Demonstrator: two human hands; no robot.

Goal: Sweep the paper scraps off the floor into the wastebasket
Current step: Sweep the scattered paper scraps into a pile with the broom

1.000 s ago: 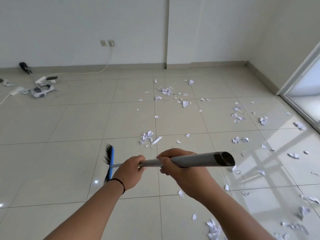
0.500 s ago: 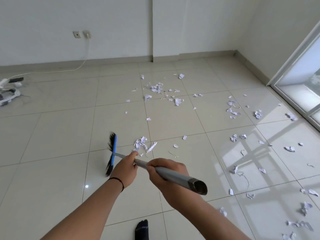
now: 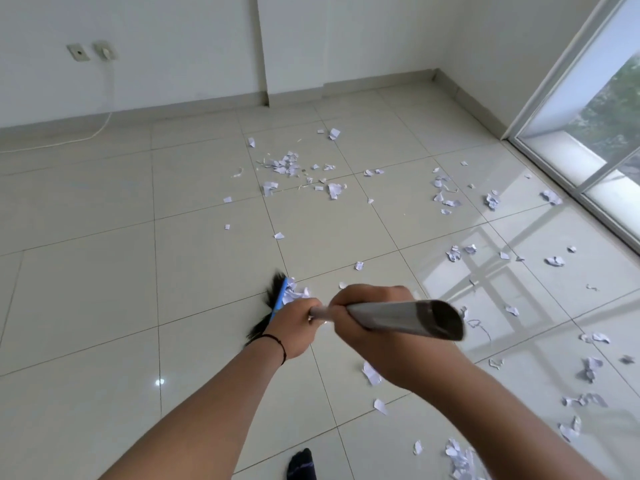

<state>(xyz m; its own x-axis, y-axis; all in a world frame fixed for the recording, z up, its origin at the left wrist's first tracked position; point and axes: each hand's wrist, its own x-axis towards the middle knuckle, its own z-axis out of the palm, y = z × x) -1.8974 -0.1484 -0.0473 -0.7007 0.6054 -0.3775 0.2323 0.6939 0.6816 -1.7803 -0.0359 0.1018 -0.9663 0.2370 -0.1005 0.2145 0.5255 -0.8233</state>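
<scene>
Both hands wrapped around a grey broom handle: left hand gripping it lower down, nearer the head, a thin black band on that wrist; right hand curled round it higher up, just short of the open, hollow end pointing toward the camera. Broom head blue-backed with black bristles, down at the floor just left of the left hand, a small clump of paper scraps lying against its right side. More paper scraps spread across the pale glossy tiles: a loose cluster far centre, others far right, some on the sunlit tiles at right, and several near the bottom right. A single torn piece on the floor below the right hand. Dark sock-clad foot at the near edge. White wall at the far side with two wall plates at far left and a white cable trailing down onto the floor. Glass sliding door along the right. No wastebasket anywhere in view.
</scene>
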